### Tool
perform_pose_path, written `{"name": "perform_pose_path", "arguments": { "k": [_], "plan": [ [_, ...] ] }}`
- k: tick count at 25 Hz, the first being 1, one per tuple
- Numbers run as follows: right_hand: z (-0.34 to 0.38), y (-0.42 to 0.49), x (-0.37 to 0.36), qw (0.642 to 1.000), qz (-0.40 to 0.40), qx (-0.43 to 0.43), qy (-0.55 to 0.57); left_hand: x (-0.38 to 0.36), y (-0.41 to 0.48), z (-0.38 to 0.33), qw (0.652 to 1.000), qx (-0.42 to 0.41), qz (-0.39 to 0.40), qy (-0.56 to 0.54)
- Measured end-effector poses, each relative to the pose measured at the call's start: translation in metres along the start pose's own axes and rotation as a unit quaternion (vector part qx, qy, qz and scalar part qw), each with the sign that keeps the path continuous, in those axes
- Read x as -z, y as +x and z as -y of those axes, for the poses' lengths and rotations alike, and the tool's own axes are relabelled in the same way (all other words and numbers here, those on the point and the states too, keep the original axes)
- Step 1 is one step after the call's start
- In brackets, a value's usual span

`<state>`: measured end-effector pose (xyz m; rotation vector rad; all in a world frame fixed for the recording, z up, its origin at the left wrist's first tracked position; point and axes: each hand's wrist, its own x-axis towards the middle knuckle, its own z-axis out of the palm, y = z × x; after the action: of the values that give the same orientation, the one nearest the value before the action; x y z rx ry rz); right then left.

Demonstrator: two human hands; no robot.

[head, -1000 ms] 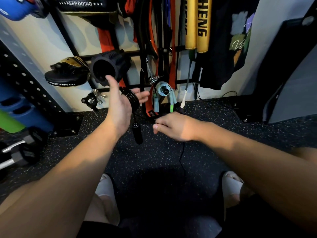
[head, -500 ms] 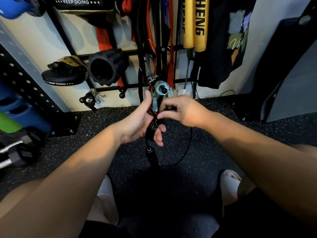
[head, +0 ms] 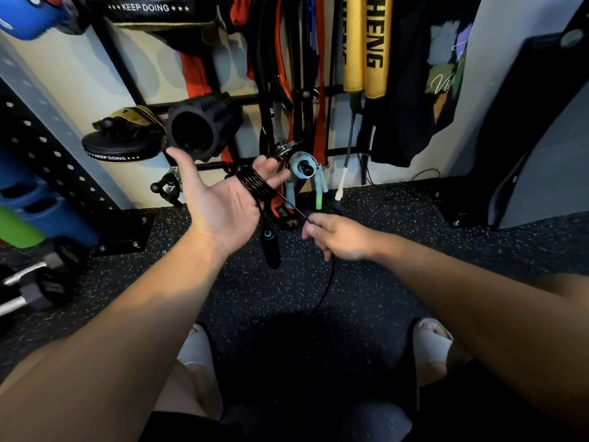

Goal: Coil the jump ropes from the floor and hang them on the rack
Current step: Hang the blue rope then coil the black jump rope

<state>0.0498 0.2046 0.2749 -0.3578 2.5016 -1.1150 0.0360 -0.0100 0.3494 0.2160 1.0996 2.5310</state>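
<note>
Jump rope [head: 255, 185] coiled round straight left fingers [head: 267, 163]; right fingers [head: 314, 225] pinch its strand.

The jump rope [head: 255, 185] is black throughout, cord and handle [head: 271, 250] alike. The floor [head: 382, 282] is black rubber flecked with small white and pale specks. A second rope [head: 301, 165] is pale blue, with one grip tipped bright green. Two pads [head: 376, 46] are golden yellow with black capital letters. The focus mitt [head: 118, 153] is black with gold on top, its rim printed "KEEP DOING" in white between white stars. The foam roller [head: 197, 129] is plain black. Bands [head: 194, 71] hang in orange-red. The upright [head: 63, 167] is black, dotted with rows of pale holes. The black shirt [head: 446, 59] carries pale blue, purple, green and orange patches. The sandals [head: 432, 339] are off-white.
</note>
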Motion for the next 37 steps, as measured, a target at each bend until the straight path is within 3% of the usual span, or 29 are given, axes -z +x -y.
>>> {"name": "perform_pose_path", "arguments": {
  "k": [3, 5, 9, 13, 16, 22, 27, 29, 33, 37],
  "plan": [
    [0.016, -0.002, -0.001, 0.998, 0.045, -0.003, -0.046, 0.004, 0.007, 0.000, 0.999, -0.017, -0.040, 0.033],
    [0.032, -0.004, 0.003, 0.993, 0.054, 0.019, -0.107, 0.006, 0.009, 0.003, 0.991, -0.014, -0.064, 0.113],
    [0.056, -0.006, 0.006, 0.969, -0.010, 0.120, -0.216, 0.008, 0.016, 0.020, 0.940, 0.038, -0.102, 0.324],
    [0.065, -0.013, 0.022, 0.952, -0.079, 0.183, -0.233, 0.004, 0.009, 0.025, 0.889, 0.148, 0.049, 0.431],
    [0.061, -0.018, 0.038, 0.967, -0.099, 0.171, -0.160, -0.009, -0.001, 0.018, 0.855, 0.233, 0.094, 0.455],
    [0.031, -0.007, 0.035, 0.981, -0.120, 0.153, 0.010, -0.009, -0.002, 0.007, 0.895, 0.276, 0.119, 0.330],
    [-0.009, 0.005, 0.021, 0.982, -0.143, 0.094, 0.081, -0.010, -0.006, 0.003, 0.958, 0.199, 0.096, 0.181],
    [-0.019, 0.006, 0.015, 0.987, -0.142, 0.061, 0.043, -0.007, -0.007, -0.003, 0.981, 0.150, 0.084, 0.086],
    [-0.028, 0.002, 0.002, 0.998, -0.017, -0.048, -0.048, -0.010, -0.006, -0.008, 0.997, 0.019, 0.064, -0.046],
    [-0.010, 0.002, -0.004, 0.993, 0.074, -0.043, -0.084, -0.005, 0.003, -0.003, 0.999, -0.045, -0.016, 0.014]
  ]
}}
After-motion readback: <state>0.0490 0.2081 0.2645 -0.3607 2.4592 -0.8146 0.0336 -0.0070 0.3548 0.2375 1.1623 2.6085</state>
